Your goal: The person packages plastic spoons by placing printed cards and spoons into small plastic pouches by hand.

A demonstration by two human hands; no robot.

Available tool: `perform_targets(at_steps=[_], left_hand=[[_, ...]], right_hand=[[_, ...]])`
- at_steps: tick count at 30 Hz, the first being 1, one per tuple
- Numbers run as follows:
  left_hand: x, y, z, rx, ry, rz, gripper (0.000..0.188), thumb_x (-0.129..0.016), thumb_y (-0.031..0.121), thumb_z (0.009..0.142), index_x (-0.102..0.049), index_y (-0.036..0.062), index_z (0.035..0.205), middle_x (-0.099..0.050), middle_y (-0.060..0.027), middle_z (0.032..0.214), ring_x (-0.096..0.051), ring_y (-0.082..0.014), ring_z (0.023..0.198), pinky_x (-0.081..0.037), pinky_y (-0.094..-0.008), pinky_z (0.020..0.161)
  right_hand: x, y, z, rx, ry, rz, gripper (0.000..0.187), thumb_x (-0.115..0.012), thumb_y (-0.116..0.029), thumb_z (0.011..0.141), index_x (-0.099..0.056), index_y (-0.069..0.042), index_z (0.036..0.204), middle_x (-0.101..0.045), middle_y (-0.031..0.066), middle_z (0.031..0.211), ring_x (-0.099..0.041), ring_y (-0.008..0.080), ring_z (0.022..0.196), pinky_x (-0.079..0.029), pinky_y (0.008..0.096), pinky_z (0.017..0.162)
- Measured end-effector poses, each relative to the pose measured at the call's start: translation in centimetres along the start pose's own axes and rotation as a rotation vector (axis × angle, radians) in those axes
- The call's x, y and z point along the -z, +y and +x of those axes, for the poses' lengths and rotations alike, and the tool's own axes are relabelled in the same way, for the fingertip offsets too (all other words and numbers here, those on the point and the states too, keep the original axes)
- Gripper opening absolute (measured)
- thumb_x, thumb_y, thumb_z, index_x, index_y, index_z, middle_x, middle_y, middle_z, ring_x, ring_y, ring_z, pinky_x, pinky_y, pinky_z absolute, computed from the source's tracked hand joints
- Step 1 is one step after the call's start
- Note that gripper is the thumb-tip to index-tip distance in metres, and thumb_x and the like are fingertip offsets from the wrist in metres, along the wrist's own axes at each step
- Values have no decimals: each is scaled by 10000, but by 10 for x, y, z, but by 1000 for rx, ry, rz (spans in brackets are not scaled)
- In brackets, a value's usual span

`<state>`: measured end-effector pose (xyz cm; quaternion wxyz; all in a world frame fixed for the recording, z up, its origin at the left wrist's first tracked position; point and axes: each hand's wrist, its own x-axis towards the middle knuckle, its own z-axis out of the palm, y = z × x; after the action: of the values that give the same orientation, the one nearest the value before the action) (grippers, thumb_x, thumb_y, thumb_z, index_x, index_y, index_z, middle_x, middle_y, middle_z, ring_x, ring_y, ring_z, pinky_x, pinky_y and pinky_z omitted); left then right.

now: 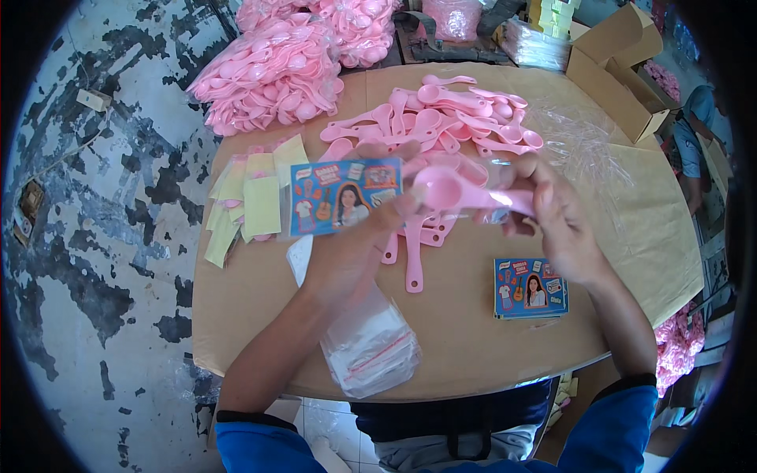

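Observation:
My left hand (367, 232) is closed on a blue printed card (347, 197), with clear plastic showing along the card's left edge. In my right hand (556, 217) is a pink measuring spoon (441, 189), gripped by its handle end, its bowl pointing left and close to my left fingertips. Some clear film shows around the spoon; I cannot tell whether it is touching the bowl. Beyond both hands lies a heap of loose pink spoons (426, 122). A stack of matching blue cards (531, 288) rests below my right hand. Flat clear bags (371, 347) lie near my left forearm.
Pale yellow slips and pink pieces in packets (256, 193) are piled at the left of the brown-covered table (473, 355). Big bags of pink spoons (272, 75) sit at the far left. An open cardboard box (619, 75) stands far right, near another person (698, 134).

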<state>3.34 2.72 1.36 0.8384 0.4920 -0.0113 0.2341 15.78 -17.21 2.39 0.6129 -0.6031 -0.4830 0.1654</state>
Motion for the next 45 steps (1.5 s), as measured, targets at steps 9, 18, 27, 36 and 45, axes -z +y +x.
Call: perform_targets(at_steps=[9, 18, 27, 36, 45], left_hand=[[-1, -2, -6, 101, -114, 177, 669, -760, 145, 819, -389, 37, 1366, -594, -96, 1182, -614, -171, 1034, -528, -293, 854], [2, 2, 7, -77, -48, 536, 780, -730, 297, 829, -322, 5, 1428, -472, -145, 1381, -439, -255, 1311, -326, -372, 1090], [-31, -1, -31, -43, -488, 1156, 658, -683, 158, 846, -361, -8, 1395, -564, -196, 1182, -555, -289, 1165, -424, -376, 969], [-25, 12, -25, 448, -612, 587, 470, -568, 69, 938, -420, 31, 1382, -568, -95, 1257, -552, -158, 1136, -417, -300, 975], [-10, 0, -17, 460, -212, 482, 355, -410, 192, 1040, -460, 25, 1349, -572, -17, 1040, -522, -83, 940, -437, -241, 827]], right_hand=[[-4, -23, -6, 14, 119, -38, 185, -580, -219, 965, -586, -33, 966, -538, -20, 880, -457, 37, 709, -371, 202, 629], [21, -43, -12, 83, 54, -665, 101, -651, -57, 879, -585, -38, 804, -402, -52, 588, -357, 16, 504, -249, 212, 459], [-24, -34, -15, 86, 137, -129, 180, -620, -172, 919, -608, 2, 873, -597, 30, 714, -430, 45, 524, -341, 200, 520], [-11, -17, -12, 18, -16, -193, 211, -690, -126, 881, -641, -28, 1061, -674, 24, 802, -583, 54, 645, -412, 205, 584], [-8, -5, -5, 187, 157, -604, 158, -721, -70, 804, -644, -53, 941, -634, 53, 801, -611, 160, 687, -471, 259, 604]])
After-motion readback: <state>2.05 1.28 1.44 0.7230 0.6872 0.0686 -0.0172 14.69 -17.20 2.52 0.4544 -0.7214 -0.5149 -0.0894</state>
